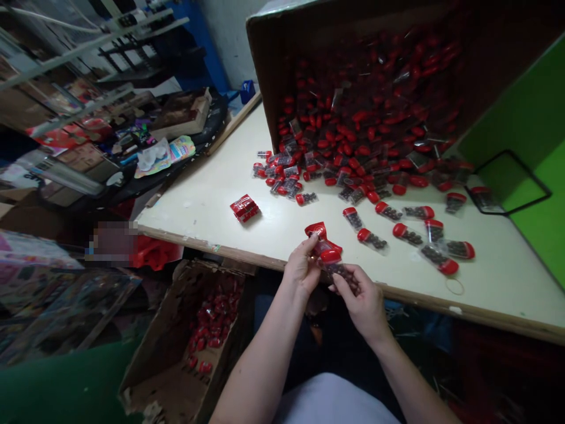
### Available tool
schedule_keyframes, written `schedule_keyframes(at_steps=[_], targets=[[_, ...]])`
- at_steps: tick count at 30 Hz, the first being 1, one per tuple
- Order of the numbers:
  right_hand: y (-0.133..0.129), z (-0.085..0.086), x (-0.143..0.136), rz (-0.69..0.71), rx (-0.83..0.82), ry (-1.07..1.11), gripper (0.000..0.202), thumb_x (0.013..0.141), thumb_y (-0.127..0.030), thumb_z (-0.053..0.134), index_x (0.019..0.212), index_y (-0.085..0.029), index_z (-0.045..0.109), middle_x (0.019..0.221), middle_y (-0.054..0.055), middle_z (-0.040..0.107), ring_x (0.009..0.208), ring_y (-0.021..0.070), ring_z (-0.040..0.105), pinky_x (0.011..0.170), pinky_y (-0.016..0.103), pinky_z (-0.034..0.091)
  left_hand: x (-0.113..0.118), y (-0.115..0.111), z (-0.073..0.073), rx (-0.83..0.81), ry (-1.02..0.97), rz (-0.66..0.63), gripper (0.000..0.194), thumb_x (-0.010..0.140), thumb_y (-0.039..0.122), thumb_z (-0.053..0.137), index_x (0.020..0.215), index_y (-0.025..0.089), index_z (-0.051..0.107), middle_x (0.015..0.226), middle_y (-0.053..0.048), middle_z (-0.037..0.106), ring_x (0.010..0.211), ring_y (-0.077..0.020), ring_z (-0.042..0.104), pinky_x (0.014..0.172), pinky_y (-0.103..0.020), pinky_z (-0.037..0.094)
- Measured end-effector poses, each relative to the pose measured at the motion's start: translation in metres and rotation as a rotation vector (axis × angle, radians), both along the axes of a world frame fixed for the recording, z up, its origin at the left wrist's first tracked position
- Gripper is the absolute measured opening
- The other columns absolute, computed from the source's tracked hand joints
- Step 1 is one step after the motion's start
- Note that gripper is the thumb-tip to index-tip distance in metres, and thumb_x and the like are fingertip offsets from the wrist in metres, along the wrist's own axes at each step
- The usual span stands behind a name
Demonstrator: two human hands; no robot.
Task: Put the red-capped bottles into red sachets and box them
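Note:
Over the front edge of the pale table, my left hand pinches a red wrapper. Close beside it, my right hand is closed on a clear packet with a red cap and dark beads inside. The packet's top touches the wrapper between the two hands. To the left lies a small stack of folded red wrappers. Several similar red-capped packets are scattered on the table to the right of my hands.
A big cardboard box on its side spills many red-capped packets onto the table. Below the table edge at left, an open carton holds red-wrapped pieces. A black wire frame and a rubber band are at right.

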State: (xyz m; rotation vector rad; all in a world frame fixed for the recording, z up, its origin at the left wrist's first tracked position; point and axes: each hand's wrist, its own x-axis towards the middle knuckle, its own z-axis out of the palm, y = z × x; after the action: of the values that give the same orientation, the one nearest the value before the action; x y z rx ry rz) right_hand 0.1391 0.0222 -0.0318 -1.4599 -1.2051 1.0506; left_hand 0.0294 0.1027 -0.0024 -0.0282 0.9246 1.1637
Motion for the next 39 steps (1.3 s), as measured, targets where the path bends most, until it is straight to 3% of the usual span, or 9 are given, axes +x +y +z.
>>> schedule_keyframes(at_steps=[7, 23, 32, 39], targets=[[0.004, 0.002, 0.001, -0.135, -0.009, 0.062, 0.026, 0.082, -0.044, 0.058, 0.096, -0.022, 0.057, 0.083, 0.006, 0.069, 0.066, 0.0211, 0.068, 0.063, 0.033, 0.056, 0.003, -0.011, 0.009, -0.039, -0.047, -0.039, 0.015, 0.071, 0.022, 0.071, 0.076, 0.012, 0.061, 0.069, -0.003, 0.060, 0.058, -0.0096, 0.055, 0.048, -0.019, 0.041], [-0.005, 0.004, -0.007, -0.096, -0.028, 0.080, 0.026, 0.083, -0.043, 0.058, 0.095, -0.020, 0.057, 0.084, 0.006, 0.068, 0.067, 0.0189, 0.068, 0.063, 0.029, 0.055, 0.004, -0.018, 0.005, 0.028, -0.071, -0.007, 0.022, 0.067, 0.027, 0.075, 0.074, 0.013, 0.060, 0.069, -0.001, 0.060, 0.061, -0.0097, 0.056, 0.059, -0.022, 0.044], [-0.002, 0.001, -0.007, -0.082, -0.038, 0.126, 0.027, 0.082, -0.044, 0.058, 0.095, -0.020, 0.057, 0.089, 0.007, 0.069, 0.067, 0.0188, 0.067, 0.062, 0.029, 0.054, 0.009, -0.032, 0.004, 0.185, 0.114, -0.179, 0.035, 0.063, 0.037, 0.076, 0.082, 0.010, 0.066, 0.068, -0.004, 0.063, 0.054, -0.0089, 0.052, 0.053, -0.022, 0.036], [0.000, 0.004, 0.001, 0.013, -0.057, 0.229, 0.025, 0.082, -0.040, 0.060, 0.096, -0.019, 0.058, 0.075, 0.002, 0.065, 0.057, 0.0135, 0.062, 0.056, 0.024, 0.050, -0.001, -0.032, 0.009, 0.305, 0.197, -0.339, 0.034, 0.068, 0.039, 0.072, 0.083, 0.008, 0.069, 0.073, -0.007, 0.065, 0.059, -0.0104, 0.054, 0.059, -0.024, 0.040]])
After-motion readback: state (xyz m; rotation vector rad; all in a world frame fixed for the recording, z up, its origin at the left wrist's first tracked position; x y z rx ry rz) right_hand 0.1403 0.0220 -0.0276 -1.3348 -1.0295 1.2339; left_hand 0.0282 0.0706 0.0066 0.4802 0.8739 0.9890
